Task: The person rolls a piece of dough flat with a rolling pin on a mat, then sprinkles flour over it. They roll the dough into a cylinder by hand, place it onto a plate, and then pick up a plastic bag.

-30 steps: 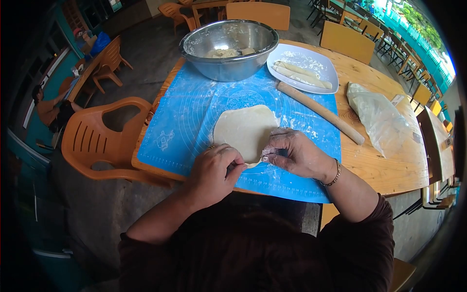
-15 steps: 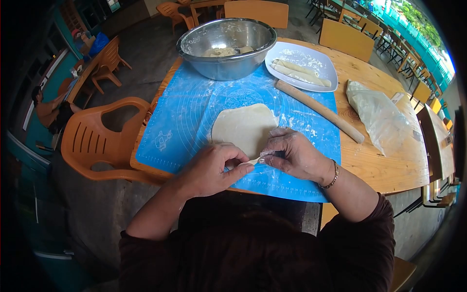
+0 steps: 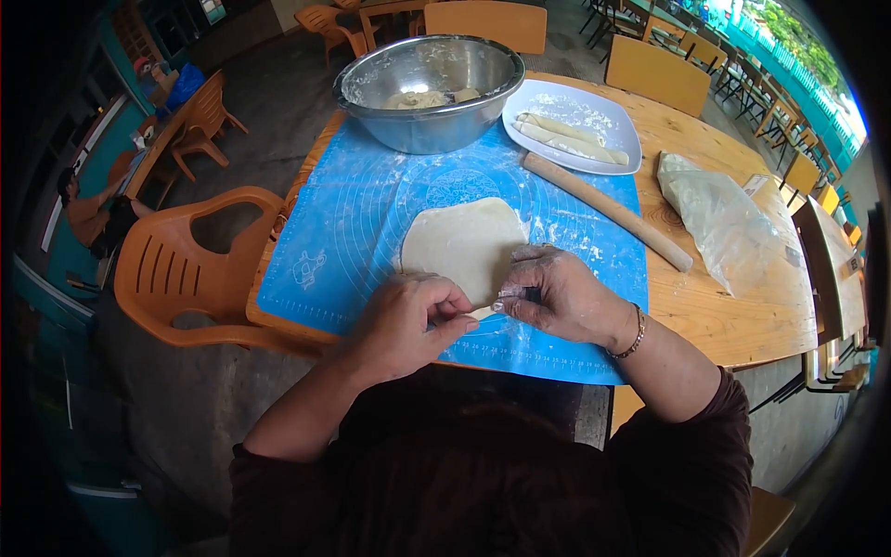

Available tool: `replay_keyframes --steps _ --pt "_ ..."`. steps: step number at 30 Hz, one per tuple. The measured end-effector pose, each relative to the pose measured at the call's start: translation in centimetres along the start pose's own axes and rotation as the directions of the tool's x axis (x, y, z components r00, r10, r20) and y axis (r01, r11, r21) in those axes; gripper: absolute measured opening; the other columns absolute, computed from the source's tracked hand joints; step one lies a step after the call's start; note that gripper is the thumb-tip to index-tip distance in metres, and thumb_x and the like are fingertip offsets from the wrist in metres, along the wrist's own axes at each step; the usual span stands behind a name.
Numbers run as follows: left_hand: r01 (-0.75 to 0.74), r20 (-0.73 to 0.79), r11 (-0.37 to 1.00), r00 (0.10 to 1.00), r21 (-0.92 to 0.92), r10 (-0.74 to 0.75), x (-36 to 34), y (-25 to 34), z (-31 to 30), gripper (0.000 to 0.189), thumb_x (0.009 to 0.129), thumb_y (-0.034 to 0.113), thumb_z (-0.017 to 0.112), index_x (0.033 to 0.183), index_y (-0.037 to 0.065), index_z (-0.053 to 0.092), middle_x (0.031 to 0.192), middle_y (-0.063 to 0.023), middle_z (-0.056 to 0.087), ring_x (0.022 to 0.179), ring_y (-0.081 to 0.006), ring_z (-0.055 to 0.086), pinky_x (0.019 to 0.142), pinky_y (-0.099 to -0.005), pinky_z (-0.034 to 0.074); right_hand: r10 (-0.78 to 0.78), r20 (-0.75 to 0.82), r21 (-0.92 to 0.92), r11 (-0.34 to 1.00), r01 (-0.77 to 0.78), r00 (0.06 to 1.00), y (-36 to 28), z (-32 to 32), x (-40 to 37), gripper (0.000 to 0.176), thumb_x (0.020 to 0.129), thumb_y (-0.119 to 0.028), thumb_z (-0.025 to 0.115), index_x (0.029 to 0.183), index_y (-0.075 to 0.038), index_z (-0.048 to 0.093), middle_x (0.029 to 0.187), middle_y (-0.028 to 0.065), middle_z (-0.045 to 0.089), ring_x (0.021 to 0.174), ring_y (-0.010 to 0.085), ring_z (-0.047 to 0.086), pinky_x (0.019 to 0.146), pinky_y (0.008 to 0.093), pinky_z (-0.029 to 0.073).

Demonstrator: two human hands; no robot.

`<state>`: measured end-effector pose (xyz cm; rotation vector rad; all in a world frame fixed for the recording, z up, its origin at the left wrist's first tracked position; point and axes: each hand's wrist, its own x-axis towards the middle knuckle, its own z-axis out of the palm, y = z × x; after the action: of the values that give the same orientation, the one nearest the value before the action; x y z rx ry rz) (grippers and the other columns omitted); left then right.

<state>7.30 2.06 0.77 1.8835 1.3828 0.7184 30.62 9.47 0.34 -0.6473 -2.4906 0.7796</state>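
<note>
A flat, rounded sheet of pale dough (image 3: 461,243) lies on a blue silicone baking mat (image 3: 325,223) dusted with flour. Its near edge is pinched between the thumb and fingers of my left hand (image 3: 419,320). Close beside it, my right hand (image 3: 561,297), floury and with a bracelet at the wrist, pinches the same edge. A narrow lifted fold of dough shows between the two thumbs. Beyond my right hand a wooden rolling pin (image 3: 608,212) lies slantwise across the mat's right edge.
At the back of the mat stands a steel bowl (image 3: 432,130) with dough inside. Beside it a white plate (image 3: 622,125) holds rolled dough pieces. A plastic bag (image 3: 719,223) lies on the wooden table (image 3: 742,330). An orange chair (image 3: 186,265) stands left; a person (image 3: 88,209) sits farther off.
Both hands stay at the dough's near edge, and the left has shifted only slightly along it. The whole view has drifted a little to the left.
</note>
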Motion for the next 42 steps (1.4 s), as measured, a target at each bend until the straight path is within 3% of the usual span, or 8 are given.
replay_keyframes --steps 2,6,8,11,18,20,26,42 --pt "-0.237 -0.120 0.957 0.959 0.166 0.258 -0.3 -0.6 0.8 0.016 0.083 0.010 0.078 0.096 0.002 0.072 0.076 -0.0053 0.066 0.064 -0.0146 0.060 0.060 -0.0308 0.048 -0.038 -0.041 -0.022 0.999 0.037 0.998 0.1 0.2 0.0 0.012 0.076 -0.008 0.076 0.085 -0.006 0.068 0.085 0.0128 0.063 0.085 0.0355 0.064 0.077 0.0423 0.053" --pt "-0.134 -0.172 0.982 0.973 0.132 0.155 -0.7 0.1 1.6 0.019 0.082 0.008 0.077 0.100 0.004 0.073 0.081 -0.0061 0.064 0.071 -0.0208 0.061 0.064 -0.0332 0.049 0.013 -0.086 -0.026 1.000 -0.015 0.996 0.4 0.7 0.0 0.011 0.075 -0.008 0.076 0.084 -0.007 0.069 0.085 0.0126 0.064 0.086 0.0353 0.064 0.077 0.0421 0.053" --pt "-0.365 -0.242 0.824 0.834 0.433 0.497 -0.9 0.3 1.9 0.020 0.081 0.007 0.076 0.101 0.005 0.073 0.087 -0.0061 0.063 0.079 -0.0235 0.061 0.071 -0.0359 0.049 0.009 -0.071 0.018 1.000 -0.007 0.997 0.4 0.7 0.0 0.012 0.075 -0.008 0.076 0.085 -0.008 0.070 0.086 0.0122 0.064 0.087 0.0345 0.064 0.078 0.0419 0.053" --pt "-0.418 -0.136 0.716 0.806 0.559 0.576 -1.3 -0.1 2.2 0.021 0.081 0.008 0.076 0.102 0.006 0.074 0.091 -0.0059 0.061 0.085 -0.0255 0.060 0.077 -0.0387 0.048 -0.089 -0.141 -0.095 0.993 0.076 0.986 0.7 1.4 -0.3 0.013 0.075 -0.010 0.077 0.087 -0.008 0.072 0.086 0.0114 0.064 0.088 0.0340 0.064 0.080 0.0418 0.053" --pt "-0.419 -0.124 0.683 0.794 0.598 0.595 -1.2 -1.2 2.4 0.020 0.081 0.009 0.076 0.101 0.006 0.074 0.092 -0.0060 0.060 0.084 -0.0246 0.059 0.078 -0.0403 0.047 -0.101 -0.127 -0.095 0.992 0.089 0.987 -1.0 1.2 -0.5 0.015 0.075 -0.010 0.077 0.090 -0.010 0.074 0.089 0.0103 0.063 0.092 0.0331 0.062 0.083 0.0428 0.052" --pt "-0.416 -0.119 0.682 0.798 0.601 0.591 -1.2 -1.1 2.3 0.020 0.081 0.010 0.076 0.101 0.005 0.074 0.091 -0.0064 0.059 0.083 -0.0248 0.058 0.078 -0.0404 0.047 -0.163 -0.092 -0.180 0.973 0.145 0.982 -1.2 1.1 -0.6 0.022 0.074 -0.010 0.081 0.095 -0.010 0.076 0.097 0.0108 0.062 0.096 0.0315 0.060 0.084 0.0403 0.050" --pt "-0.445 -0.183 0.727 0.774 0.523 0.606 -1.2 -1.0 2.3 0.022 0.078 0.008 0.079 0.099 0.003 0.074 0.092 -0.0067 0.059 0.084 -0.0246 0.059 0.079 -0.0413 0.047 -0.179 -0.079 -0.278 0.949 0.151 0.981 -1.3 1.6 -0.9 0.021 0.072 -0.007 0.081 0.093 -0.007 0.075 0.096 0.0098 0.062 0.096 0.0306 0.060 0.084 0.0405 0.050" --pt "-0.455 -0.087 0.764 0.832 0.457 0.547 -1.6 -1.0 1.5 0.018 0.077 0.005 0.080 0.093 0.002 0.072 0.085 -0.0067 0.059 0.079 -0.0247 0.059 0.074 -0.0386 0.047 -0.159 -0.126 -0.159 0.978 0.138 0.979 -1.0 1.7 -0.7 0.022 0.070 -0.004 0.083 0.090 -0.008 0.075 0.095 0.0100 0.062 0.094 0.0309 0.060 0.083 0.0399 0.050"
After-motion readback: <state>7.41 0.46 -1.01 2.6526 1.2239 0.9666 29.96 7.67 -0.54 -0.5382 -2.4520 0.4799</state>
